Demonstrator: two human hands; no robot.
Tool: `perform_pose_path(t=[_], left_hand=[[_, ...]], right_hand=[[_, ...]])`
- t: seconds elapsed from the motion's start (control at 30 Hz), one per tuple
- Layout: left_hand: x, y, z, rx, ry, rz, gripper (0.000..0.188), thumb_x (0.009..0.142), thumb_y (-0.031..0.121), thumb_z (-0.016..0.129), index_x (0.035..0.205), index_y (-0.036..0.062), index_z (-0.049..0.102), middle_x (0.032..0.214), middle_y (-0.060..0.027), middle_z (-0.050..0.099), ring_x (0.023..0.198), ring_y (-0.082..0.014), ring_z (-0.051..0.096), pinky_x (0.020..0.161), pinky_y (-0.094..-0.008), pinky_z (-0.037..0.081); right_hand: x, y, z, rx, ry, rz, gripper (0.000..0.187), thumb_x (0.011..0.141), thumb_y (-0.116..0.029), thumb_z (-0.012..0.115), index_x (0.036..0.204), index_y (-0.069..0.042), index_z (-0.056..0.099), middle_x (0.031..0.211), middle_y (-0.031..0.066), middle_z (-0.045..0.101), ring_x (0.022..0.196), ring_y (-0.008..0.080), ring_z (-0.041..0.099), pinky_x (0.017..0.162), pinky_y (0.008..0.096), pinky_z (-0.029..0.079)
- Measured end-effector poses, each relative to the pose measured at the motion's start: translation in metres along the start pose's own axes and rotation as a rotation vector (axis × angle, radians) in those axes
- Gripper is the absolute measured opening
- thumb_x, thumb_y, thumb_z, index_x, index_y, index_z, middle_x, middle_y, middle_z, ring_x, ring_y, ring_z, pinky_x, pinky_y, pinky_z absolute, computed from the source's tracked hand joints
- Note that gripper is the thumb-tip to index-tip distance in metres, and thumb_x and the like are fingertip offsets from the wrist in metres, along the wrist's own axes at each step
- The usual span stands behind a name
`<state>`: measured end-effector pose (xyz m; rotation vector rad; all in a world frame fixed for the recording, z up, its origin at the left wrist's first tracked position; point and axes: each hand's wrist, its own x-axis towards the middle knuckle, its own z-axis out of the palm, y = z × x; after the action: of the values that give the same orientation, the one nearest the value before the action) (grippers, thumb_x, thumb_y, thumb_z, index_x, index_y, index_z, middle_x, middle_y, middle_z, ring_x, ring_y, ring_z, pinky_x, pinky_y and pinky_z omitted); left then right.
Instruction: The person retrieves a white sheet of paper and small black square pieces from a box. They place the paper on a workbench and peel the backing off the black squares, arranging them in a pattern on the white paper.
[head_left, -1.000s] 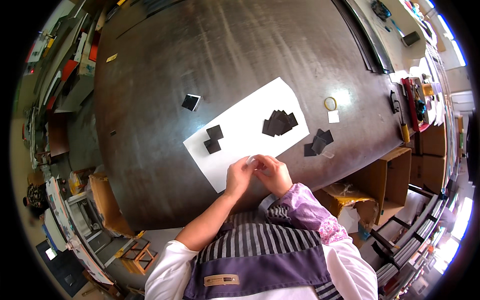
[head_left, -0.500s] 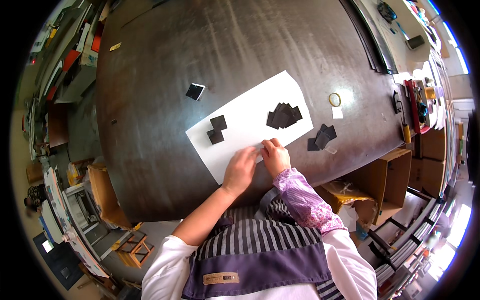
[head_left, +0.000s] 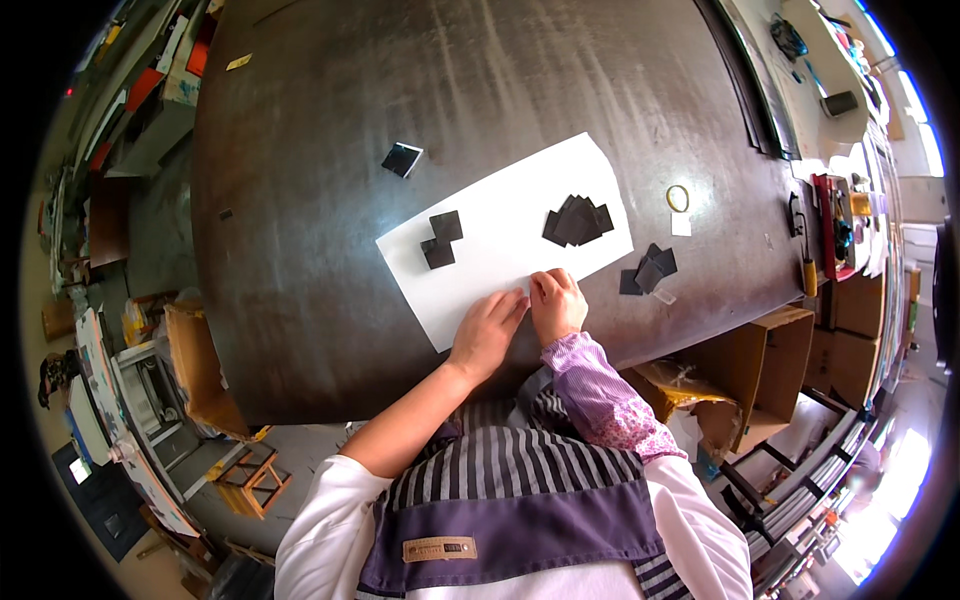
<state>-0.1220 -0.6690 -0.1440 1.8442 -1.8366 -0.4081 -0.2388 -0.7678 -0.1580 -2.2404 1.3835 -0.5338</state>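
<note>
Over the near edge of a white sheet (head_left: 500, 265), my left hand (head_left: 487, 332) and my right hand (head_left: 558, 306) meet at the fingertips. Both are closed in a pinch; whatever lies between the fingers is too small or hidden to make out. Beyond my right hand, a fanned pile of black square pieces (head_left: 577, 222) rests on the sheet. Toward the sheet's left end lie a few more black squares (head_left: 445, 226), partly overlapping. Off the sheet to the right, several black squares (head_left: 655, 265) are heaped on the dark table (head_left: 310, 260).
A black square with a white edge (head_left: 402, 159) lies past the sheet. On the right are a yellowish ring (head_left: 678, 197), a small white square (head_left: 681, 224) and a yellow-handled tool (head_left: 809, 275). Cardboard boxes (head_left: 775, 350) stand below the table's near right edge.
My left hand, blurred before, has come up against my right fingertips and is now sharp. The whole view has shifted slightly. The black squares keep their places on the sheet.
</note>
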Motion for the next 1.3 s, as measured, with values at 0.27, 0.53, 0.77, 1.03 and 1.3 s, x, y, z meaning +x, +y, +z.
perform_pose_path(t=[0.27,0.53,0.77,1.03,1.3], left_hand=[[0.003,0.006,0.012,-0.051,0.142,-0.098,0.024,0.096,0.015,0.057,0.116,0.0019,0.057,0.109,-0.0129,0.061,0.097,-0.0320,0.059,0.084,-0.0403,0.049],[0.003,0.006,0.013,-0.056,0.175,-0.113,0.024,0.096,0.019,0.058,0.113,0.0024,0.057,0.104,-0.0144,0.061,0.092,-0.0335,0.060,0.081,-0.0415,0.049],[-0.001,0.007,0.015,0.020,0.096,-0.122,0.022,0.097,0.016,0.056,0.113,0.0023,0.061,0.116,-0.0089,0.059,0.104,-0.0277,0.055,0.086,-0.0383,0.048],[-0.001,0.011,0.004,0.103,0.039,-0.053,0.030,0.095,0.014,0.054,0.122,0.0017,0.059,0.122,-0.0093,0.056,0.113,-0.0270,0.052,0.092,-0.0382,0.046],[-0.006,0.009,0.003,0.128,-0.024,-0.044,0.044,0.086,0.010,0.056,0.129,0.0044,0.056,0.128,-0.0114,0.052,0.118,-0.0272,0.049,0.097,-0.0377,0.044]], right_hand=[[-0.013,0.007,-0.016,-0.163,-0.018,-0.361,0.023,0.072,-0.007,0.068,0.095,-0.009,0.069,0.087,0.0018,0.061,0.082,0.0216,0.061,0.066,0.0334,0.053],[-0.013,0.012,-0.014,-0.199,-0.088,-0.362,0.029,0.072,-0.007,0.066,0.100,-0.007,0.067,0.092,0.0026,0.060,0.085,0.0214,0.062,0.071,0.0337,0.053],[-0.018,0.010,-0.016,-0.176,-0.094,-0.360,0.024,0.071,-0.008,0.065,0.095,-0.007,0.064,0.092,0.0034,0.058,0.085,0.0229,0.061,0.072,0.0363,0.052],[-0.006,0.008,-0.015,-0.117,-0.050,-0.338,0.017,0.073,-0.007,0.066,0.090,-0.008,0.064,0.091,0.0047,0.059,0.082,0.0245,0.062,0.067,0.0361,0.053],[0.008,0.004,-0.009,-0.043,-0.084,-0.141,0.005,0.082,-0.012,0.064,0.082,-0.008,0.061,0.088,0.0076,0.060,0.078,0.0276,0.065,0.063,0.0397,0.053]])
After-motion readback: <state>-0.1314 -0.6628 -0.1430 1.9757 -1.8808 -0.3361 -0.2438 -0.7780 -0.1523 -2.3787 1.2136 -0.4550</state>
